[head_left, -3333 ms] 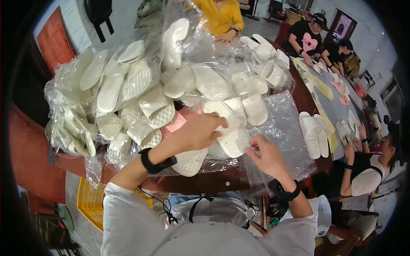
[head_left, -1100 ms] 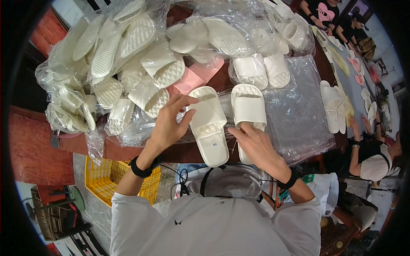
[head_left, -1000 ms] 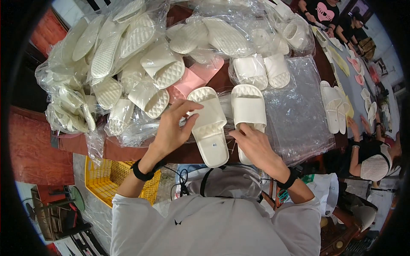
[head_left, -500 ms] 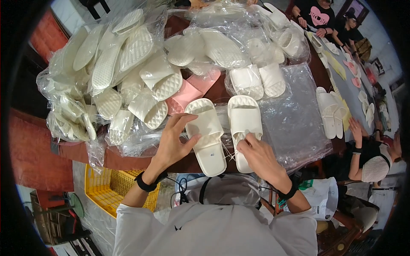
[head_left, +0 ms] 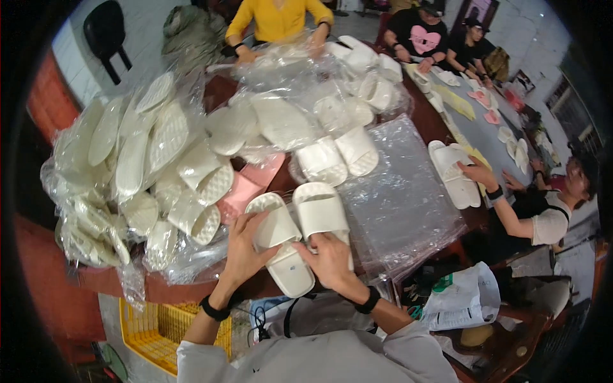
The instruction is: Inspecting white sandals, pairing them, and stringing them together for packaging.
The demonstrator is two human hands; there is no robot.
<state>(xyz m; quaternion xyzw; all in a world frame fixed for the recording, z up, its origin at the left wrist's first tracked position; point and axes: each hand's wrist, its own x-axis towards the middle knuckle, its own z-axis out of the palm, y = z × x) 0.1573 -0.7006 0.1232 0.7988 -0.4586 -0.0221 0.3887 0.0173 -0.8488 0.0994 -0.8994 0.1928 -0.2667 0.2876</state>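
Two white slide slippers with quilted footbeds are side by side at the table's near edge, toes pointing away from me. My left hand [head_left: 244, 250] grips the left slipper [head_left: 295, 273] by its outer side, thumb over the footbed. My right hand [head_left: 331, 260] is at the right slipper [head_left: 321, 214], fingers curled at the opening under its strap. Its thumb reaches across to the left slipper. The fingertips inside the right slipper are hidden. Just beyond lies a pink slipper [head_left: 241, 190].
Bagged white slippers [head_left: 169, 137] are heaped at left and far. A stack of clear plastic bags [head_left: 405, 198] lies at right. A yellow crate [head_left: 150, 332] stands below the table's left edge. At right, a co-worker's hand [head_left: 477, 171] touches white slippers [head_left: 450, 167]; other people sit beyond.
My view has tilted up. The two slippers are closer together; my right hand has moved in beside the left slipper. The co-worker at right now has a hand on the slippers there.
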